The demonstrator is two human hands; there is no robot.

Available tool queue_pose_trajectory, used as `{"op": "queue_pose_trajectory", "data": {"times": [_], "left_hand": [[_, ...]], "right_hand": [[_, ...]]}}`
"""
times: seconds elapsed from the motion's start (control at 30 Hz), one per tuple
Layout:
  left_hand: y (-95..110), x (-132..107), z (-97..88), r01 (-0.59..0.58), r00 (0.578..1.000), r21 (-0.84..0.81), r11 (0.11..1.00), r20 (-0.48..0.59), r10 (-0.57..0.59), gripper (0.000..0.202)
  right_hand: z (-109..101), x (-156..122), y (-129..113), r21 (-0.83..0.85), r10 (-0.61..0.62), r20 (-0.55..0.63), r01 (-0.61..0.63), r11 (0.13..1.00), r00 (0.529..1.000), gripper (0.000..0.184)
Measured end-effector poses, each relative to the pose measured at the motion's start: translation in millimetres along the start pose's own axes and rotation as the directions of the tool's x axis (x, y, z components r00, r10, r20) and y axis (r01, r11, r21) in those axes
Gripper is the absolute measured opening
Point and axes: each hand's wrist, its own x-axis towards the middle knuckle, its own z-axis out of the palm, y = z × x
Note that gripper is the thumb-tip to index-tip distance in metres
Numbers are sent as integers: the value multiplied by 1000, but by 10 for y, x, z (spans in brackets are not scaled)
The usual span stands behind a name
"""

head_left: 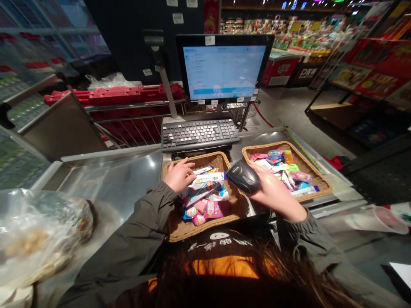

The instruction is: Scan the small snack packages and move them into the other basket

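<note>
My right hand (268, 185) is wrapped round a black barcode scanner (244, 176), whose head points left over the left wicker basket (181, 233). In that basket lies a pile of small packaged goods, among them a pink packet (217, 209) and a long white packet with a barcode (210, 176). My left hand (180, 175) is over the basket's left rim, its fingers stretched apart toward the white packet. Whether the fingertips touch the packet I cannot tell. A second wicker basket (326, 186) of mixed small items stands beyond my right hand.
Behind the baskets are a keyboard (201, 132) and a lit monitor (224, 70) on a metal counter (128, 171). A clear plastic bag (41, 235) with goods lies at the left. A cart with red crates (128, 95) stands behind the counter; a cup (379, 219) lies at the right.
</note>
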Motion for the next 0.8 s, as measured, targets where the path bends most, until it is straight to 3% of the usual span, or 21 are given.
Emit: {"op": "queue_pose_trajectory", "data": {"times": [0.33,0.47,0.57,0.67,0.8], "left_hand": [[-30,11,358,33,979,49,998,202,-42,21],[-26,-3,447,42,980,195,980,181,-78,17],[22,12,455,3,988,240,971,151,-40,17],[179,118,410,-78,991,224,972,120,52,20],[604,407,380,-232,972,195,953,81,220,23]], "right_hand": [[5,-22,101,-30,4,140,0,1000,990,36],[56,-109,186,-52,32,165,-24,998,986,39],[11,-179,233,-40,46,153,-40,998,987,35],[-112,-267,303,-18,89,99,-88,996,991,38],[-312,-471,509,-23,173,-48,-174,984,984,50]]}}
